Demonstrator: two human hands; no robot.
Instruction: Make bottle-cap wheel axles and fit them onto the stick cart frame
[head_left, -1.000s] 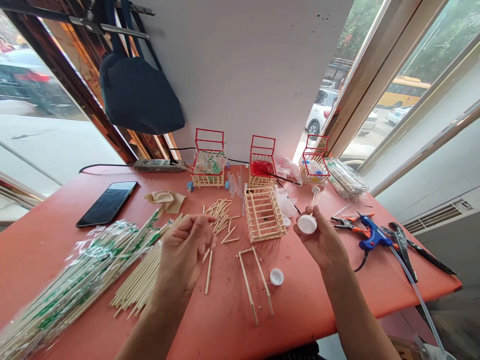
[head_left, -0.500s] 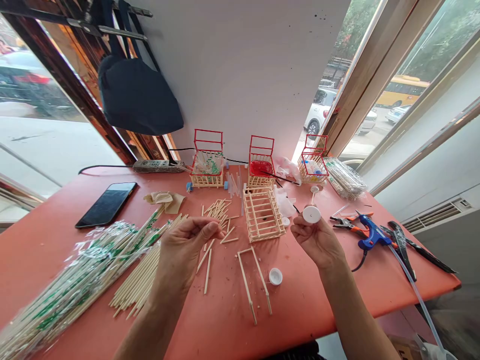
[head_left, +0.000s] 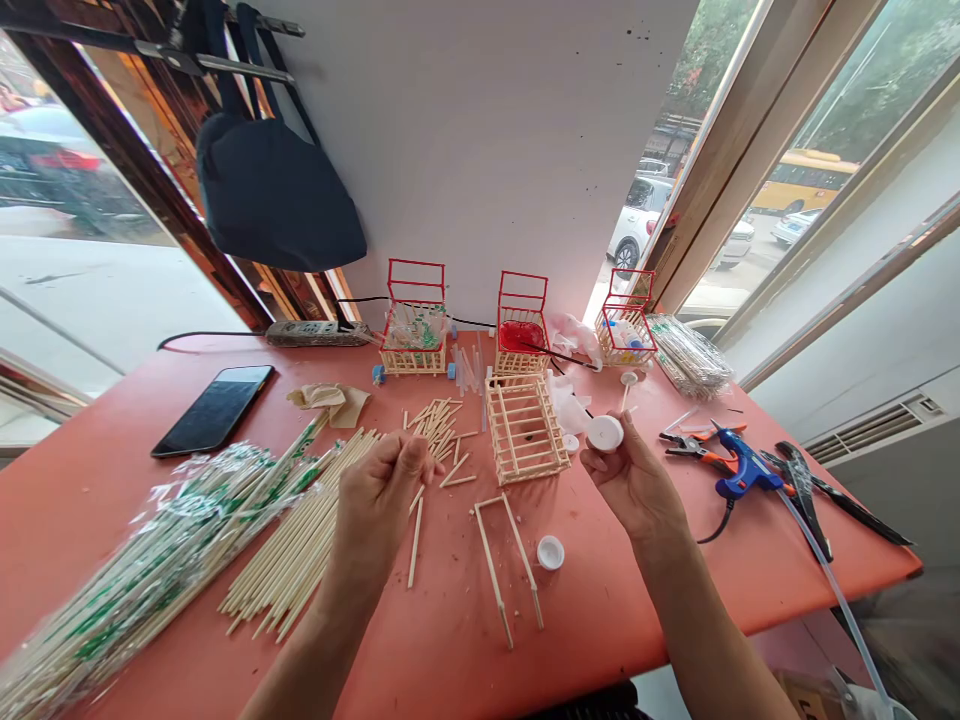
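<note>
My right hand (head_left: 634, 475) holds a white round cap (head_left: 605, 433) by its edge, with a thin stick and a small white disc (head_left: 629, 379) showing just beyond the fingers. My left hand (head_left: 386, 490) is closed, thumb against the curled fingers; whatever it may pinch is too small to make out. Between the hands stands a slatted wooden stick frame (head_left: 527, 428). Nearer to me lie a three-sided stick frame (head_left: 491, 560) and another white cap (head_left: 550, 553). Short cut sticks (head_left: 439, 425) are scattered beyond my left hand.
Long sticks (head_left: 285, 550) and a plastic-wrapped bundle (head_left: 150, 560) lie left, near a phone (head_left: 214, 410). Red-trimmed stick baskets (head_left: 415, 335) stand at the back. A blue glue gun (head_left: 746, 468), pliers (head_left: 697, 450) and black-handled cutters (head_left: 806, 495) lie right.
The cap in my right hand has shifted slightly left and tilted, and the thumb now stands up beside it. My left hand has curled tighter and turned slightly.
</note>
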